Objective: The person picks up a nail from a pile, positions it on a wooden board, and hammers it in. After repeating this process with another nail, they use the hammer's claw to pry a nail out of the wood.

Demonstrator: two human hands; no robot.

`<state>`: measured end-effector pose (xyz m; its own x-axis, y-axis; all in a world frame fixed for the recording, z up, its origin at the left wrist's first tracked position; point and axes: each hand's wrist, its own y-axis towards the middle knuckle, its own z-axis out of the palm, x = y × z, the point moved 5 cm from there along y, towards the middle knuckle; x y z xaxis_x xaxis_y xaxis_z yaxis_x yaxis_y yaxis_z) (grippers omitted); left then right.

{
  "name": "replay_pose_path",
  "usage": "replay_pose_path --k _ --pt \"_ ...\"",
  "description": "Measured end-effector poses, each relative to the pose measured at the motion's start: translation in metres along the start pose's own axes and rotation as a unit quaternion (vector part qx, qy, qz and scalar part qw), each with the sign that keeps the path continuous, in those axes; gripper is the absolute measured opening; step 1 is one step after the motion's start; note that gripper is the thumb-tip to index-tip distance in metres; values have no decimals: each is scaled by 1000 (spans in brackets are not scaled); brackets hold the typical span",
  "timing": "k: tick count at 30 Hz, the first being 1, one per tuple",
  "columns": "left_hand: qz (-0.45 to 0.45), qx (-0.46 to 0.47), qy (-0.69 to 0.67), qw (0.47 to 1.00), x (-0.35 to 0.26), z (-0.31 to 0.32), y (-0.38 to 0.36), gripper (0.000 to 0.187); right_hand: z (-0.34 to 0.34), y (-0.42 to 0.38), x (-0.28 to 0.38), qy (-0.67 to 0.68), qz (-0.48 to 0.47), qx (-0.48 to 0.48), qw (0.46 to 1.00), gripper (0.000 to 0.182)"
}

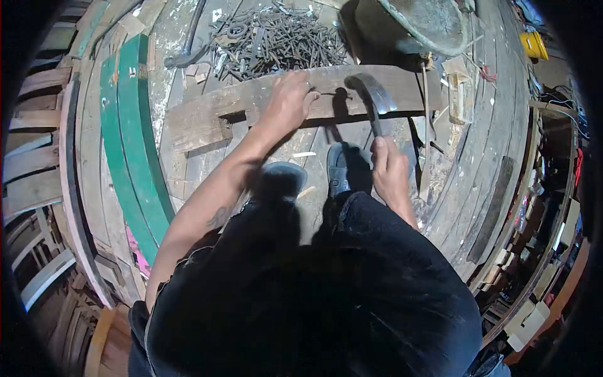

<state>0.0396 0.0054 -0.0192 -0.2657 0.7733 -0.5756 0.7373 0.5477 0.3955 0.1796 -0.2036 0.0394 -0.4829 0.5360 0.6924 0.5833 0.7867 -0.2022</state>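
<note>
A notched wooden board (213,103) lies across the floor in front of my feet. My left hand (290,99) rests on its top near the middle, thumb and fingers pinched around something small, possibly the end of a thin nail (328,93). In my right hand (391,166) is the handle of a claw hammer (370,93), fingers wrapped round it. The hammer's head is over the board, to the right of my left hand, and casts a dark shadow on the wood.
A big heap of nails (286,41) lies beyond the board. Another hammer (185,56) is at its left, a worn basin (421,25) at its right. Green planks (135,144) stretch along the left. My shoes (339,173) are just below the board.
</note>
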Motion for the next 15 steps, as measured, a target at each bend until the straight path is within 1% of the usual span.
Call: replay_pose_path --k 2,5,6,8,10,11,12,14,15 --pt "-9 6 -19 1000 -1 0 -1 20 -10 1 7 5 -16 -15 1000 35" --pt "-15 15 -9 1000 2 2 -2 20 -22 0 24 75 -11 -42 996 36" --pt "-16 15 -9 1000 1 2 -2 20 -19 -2 19 92 -21 -50 994 36" --pt "-15 16 -12 1000 1 1 -2 20 -13 -5 14 90 -15 -36 995 35" --pt "-21 26 0 999 1 1 -1 21 -5 -9 12 52 -10 -38 998 34" --pt "-20 25 0 999 0 1 -2 21 0 -10 8 -1 -11 -27 1000 33" --pt "-18 24 0 1000 0 0 -2 22 8 -12 -4 -14 10 -4 1000 32" --pt "-23 30 -1 999 0 0 -2 23 22 -17 -20 -20 83 41 995 34" --pt "-32 45 -1 999 0 0 -3 22 24 -19 -21 -21 83 38 996 34"
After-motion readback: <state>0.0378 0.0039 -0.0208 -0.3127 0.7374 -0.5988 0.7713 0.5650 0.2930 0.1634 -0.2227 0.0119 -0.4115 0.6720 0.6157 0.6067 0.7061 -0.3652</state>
